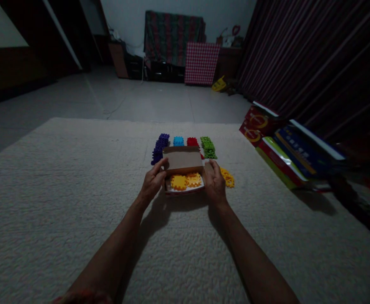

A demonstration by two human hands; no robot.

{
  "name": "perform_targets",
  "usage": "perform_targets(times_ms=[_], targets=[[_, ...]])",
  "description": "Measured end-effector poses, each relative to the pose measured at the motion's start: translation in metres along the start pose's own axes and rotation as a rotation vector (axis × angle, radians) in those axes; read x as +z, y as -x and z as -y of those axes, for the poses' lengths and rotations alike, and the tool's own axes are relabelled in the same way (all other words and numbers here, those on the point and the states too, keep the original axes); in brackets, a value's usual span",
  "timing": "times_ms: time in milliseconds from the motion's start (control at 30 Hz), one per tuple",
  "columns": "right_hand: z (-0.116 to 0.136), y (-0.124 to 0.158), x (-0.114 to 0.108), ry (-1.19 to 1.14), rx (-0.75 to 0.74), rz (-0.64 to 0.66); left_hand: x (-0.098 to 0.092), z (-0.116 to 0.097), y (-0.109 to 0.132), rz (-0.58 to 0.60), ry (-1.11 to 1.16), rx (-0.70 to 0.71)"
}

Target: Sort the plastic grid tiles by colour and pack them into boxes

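Note:
Both of my hands grip a small cardboard box [182,158] by its two ends, its lid raised at the back. My left hand [152,182] wraps the left end and my right hand [215,182] the right end. Inside lie yellow notched plastic pieces [179,182]. Behind the box are groups of similar pieces: purple ones [160,148], blue ones [178,141], red ones [192,142] and green ones [208,147]. More yellow pieces [227,177] lie just right of my right hand. The box hides part of the red and blue groups.
A pale quilted mat [77,190] spreads under everything. At the right stand printed cartons, a dark red one [256,124] and a blue one [305,147], beside a dark curtain [286,50]. A low cabinet [166,71] and a checked cloth [202,63] are by the far wall.

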State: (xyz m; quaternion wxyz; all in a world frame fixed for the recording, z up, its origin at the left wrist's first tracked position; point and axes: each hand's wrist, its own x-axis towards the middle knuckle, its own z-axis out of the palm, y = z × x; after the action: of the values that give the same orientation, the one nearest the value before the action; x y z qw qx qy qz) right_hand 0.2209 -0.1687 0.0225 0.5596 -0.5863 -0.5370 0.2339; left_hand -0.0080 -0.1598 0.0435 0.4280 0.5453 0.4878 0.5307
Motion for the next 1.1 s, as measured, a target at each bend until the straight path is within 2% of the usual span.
perform_targets(times_ms=[167,267,367,467,533,600,667,733,800,900,1100], targets=[[-0.001,-0.007,-0.001,-0.050,0.123,-0.009,-0.008,0.006,-0.026,-0.063,0.140,-0.095],[-0.006,-0.007,-0.004,0.024,0.149,0.014,-0.020,0.003,-0.033,-0.005,-0.075,-0.066],[-0.008,-0.004,-0.007,0.197,-0.034,-0.037,-0.025,-0.010,-0.029,0.059,-0.425,0.133],[-0.005,-0.005,-0.010,0.295,-0.285,-0.105,-0.011,-0.027,-0.016,0.036,-0.672,0.433],[-0.004,-0.010,-0.015,0.294,-0.345,-0.131,0.006,-0.034,-0.007,0.095,-0.728,0.562],[-0.005,-0.018,-0.023,0.283,-0.314,-0.158,0.021,-0.035,-0.001,0.222,-0.749,0.625],[-0.010,-0.026,-0.033,0.273,-0.231,-0.181,0.030,-0.031,0.002,0.340,-0.775,0.631],[-0.019,-0.032,-0.044,0.270,-0.145,-0.185,0.030,-0.024,0.003,0.424,-0.809,0.617],[-0.030,-0.036,-0.055,0.288,-0.099,-0.181,0.025,-0.018,0.006,0.465,-0.859,0.593],[-0.048,-0.040,-0.071,0.382,-0.112,-0.152,0.020,-0.019,0.013,0.516,-0.984,0.541],[-0.066,-0.044,-0.085,0.559,0.013,0.099,0.035,-0.025,0.021,0.607,-1.203,0.431]])
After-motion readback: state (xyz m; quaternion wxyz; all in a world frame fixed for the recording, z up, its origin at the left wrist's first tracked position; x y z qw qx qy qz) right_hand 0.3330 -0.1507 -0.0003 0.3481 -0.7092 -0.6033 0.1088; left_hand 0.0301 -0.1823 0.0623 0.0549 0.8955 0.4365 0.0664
